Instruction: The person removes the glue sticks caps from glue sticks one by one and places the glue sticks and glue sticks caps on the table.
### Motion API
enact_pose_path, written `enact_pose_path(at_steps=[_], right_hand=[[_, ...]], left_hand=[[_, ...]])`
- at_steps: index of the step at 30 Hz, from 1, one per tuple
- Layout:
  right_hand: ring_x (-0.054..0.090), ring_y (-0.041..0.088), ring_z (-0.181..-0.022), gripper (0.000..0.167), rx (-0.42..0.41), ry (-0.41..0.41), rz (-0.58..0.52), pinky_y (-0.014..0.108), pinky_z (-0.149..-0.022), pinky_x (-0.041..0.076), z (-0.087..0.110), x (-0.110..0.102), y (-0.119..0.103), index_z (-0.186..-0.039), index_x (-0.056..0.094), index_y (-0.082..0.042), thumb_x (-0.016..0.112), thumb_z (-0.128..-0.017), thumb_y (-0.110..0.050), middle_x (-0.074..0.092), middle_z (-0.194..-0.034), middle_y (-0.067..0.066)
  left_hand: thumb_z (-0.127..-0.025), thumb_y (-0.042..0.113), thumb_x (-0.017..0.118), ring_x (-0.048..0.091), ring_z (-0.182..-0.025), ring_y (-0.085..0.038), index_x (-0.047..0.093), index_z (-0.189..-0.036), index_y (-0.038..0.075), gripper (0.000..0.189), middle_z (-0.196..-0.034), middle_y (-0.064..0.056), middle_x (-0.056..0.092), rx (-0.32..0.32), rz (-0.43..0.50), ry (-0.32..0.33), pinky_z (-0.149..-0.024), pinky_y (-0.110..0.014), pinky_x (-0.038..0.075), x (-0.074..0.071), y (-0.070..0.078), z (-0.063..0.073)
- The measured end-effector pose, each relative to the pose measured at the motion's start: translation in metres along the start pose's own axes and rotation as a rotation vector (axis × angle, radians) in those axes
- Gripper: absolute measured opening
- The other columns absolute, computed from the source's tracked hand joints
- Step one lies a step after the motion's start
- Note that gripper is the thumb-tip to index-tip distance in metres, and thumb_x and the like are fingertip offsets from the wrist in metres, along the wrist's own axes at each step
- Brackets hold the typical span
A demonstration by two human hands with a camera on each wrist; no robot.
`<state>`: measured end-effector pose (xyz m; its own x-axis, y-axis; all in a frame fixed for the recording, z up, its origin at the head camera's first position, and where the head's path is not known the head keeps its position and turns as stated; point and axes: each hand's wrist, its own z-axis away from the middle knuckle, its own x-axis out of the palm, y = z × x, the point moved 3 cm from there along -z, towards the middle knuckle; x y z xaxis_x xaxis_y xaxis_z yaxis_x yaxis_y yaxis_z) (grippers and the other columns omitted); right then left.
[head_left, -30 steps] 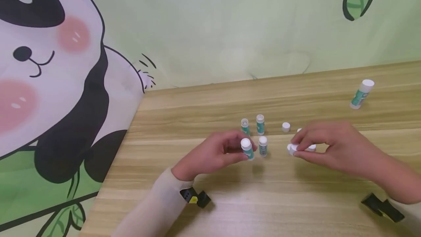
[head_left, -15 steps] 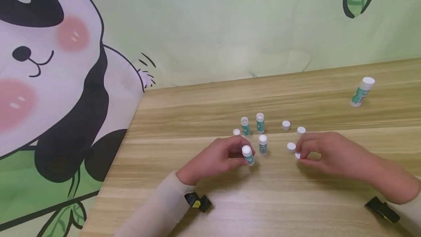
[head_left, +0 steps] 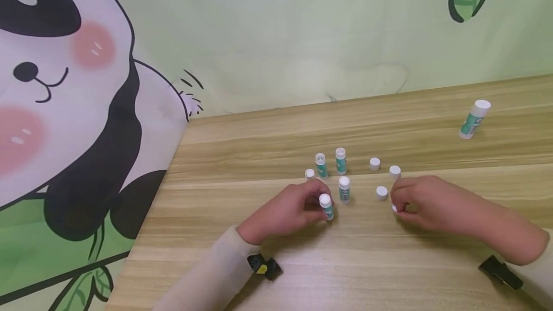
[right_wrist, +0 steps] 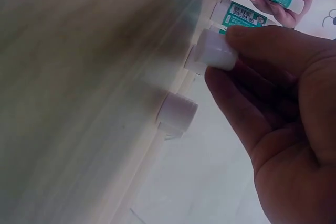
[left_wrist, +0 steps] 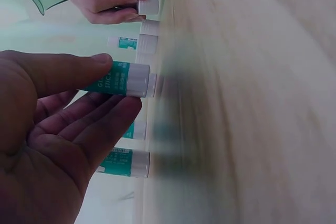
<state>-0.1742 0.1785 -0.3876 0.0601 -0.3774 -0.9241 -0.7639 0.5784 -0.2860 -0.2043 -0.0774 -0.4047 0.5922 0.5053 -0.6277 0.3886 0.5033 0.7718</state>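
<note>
My left hand [head_left: 289, 208] holds a small green-and-white glue stick [left_wrist: 118, 80] upright between thumb and fingers, its base close over the tabletop. The stick's uncapped white top [head_left: 325, 200] faces up in the head view. To the right, my right hand [head_left: 436, 203] pinches a white cap [right_wrist: 216, 51] between thumb and fingertips, low over the wood. Beyond the left hand stand uncapped glue sticks: a back pair with one on the left [head_left: 321, 167] and one on the right [head_left: 341, 161], a nearer one [head_left: 344, 191], and one partly hidden [head_left: 309, 175] behind the hand.
Three loose white caps lie by the right hand: a back one [head_left: 375, 163], a right one [head_left: 395, 171] and a front one [head_left: 381, 193]. A larger capped glue stick [head_left: 474, 120] stands at the back right. A panda-printed cloth [head_left: 281, 37] hangs behind the wooden table [head_left: 242, 157].
My right hand has drawn slightly toward me with the cap, uncovering the loose caps beside it. My left hand has lowered a little toward me with the glue stick, revealing another behind it.
</note>
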Motion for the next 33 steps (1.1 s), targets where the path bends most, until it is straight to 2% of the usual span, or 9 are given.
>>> enact_pose_path(at_steps=[4,10,24,33], right_hand=[[0.043,-0.006,-0.067,0.031,0.040,-0.052,-0.004,0.018,-0.056,0.044,-0.0001,0.0007,0.0007,-0.068,0.055,-0.028,0.077,-0.075,-0.008,0.050,-0.076,-0.020],[0.042,-0.007,-0.065,0.030,0.069,-0.088,-0.011,0.017,-0.056,0.044,0.0006,0.0003,0.0022,-0.069,0.056,-0.028,0.077,-0.075,-0.008,0.048,-0.075,-0.021],[0.039,-0.006,-0.065,0.034,0.057,-0.067,-0.012,0.017,-0.054,0.038,0.0010,0.0022,0.0056,-0.067,0.052,-0.028,0.079,-0.074,-0.008,0.044,-0.072,-0.020],[0.039,-0.006,-0.065,0.031,0.078,-0.091,-0.011,0.018,-0.055,0.039,0.0014,0.0044,0.0063,-0.068,0.054,-0.027,0.079,-0.075,-0.009,0.046,-0.073,-0.019]], left_hand=[[-0.089,0.010,0.070,0.062,-0.107,-0.001,0.057,-0.102,0.018,0.021,-0.099,0.009,0.065,0.003,-0.022,0.007,-0.098,-0.019,0.049,0.0005,0.0000,-0.0013],[-0.088,0.012,0.072,0.060,-0.104,0.000,0.056,-0.100,0.020,0.021,-0.097,0.011,0.064,-0.016,-0.048,0.007,-0.098,-0.019,0.048,0.0009,-0.0010,-0.0024],[-0.088,0.013,0.072,0.060,-0.105,-0.001,0.057,-0.101,0.021,0.021,-0.100,0.010,0.062,-0.050,-0.028,-0.014,-0.097,-0.017,0.047,0.0023,-0.0038,-0.0048],[-0.088,0.012,0.072,0.060,-0.107,0.000,0.056,-0.100,0.021,0.022,-0.100,0.010,0.063,-0.061,-0.025,-0.019,-0.097,-0.017,0.047,0.0035,-0.0043,-0.0050]])
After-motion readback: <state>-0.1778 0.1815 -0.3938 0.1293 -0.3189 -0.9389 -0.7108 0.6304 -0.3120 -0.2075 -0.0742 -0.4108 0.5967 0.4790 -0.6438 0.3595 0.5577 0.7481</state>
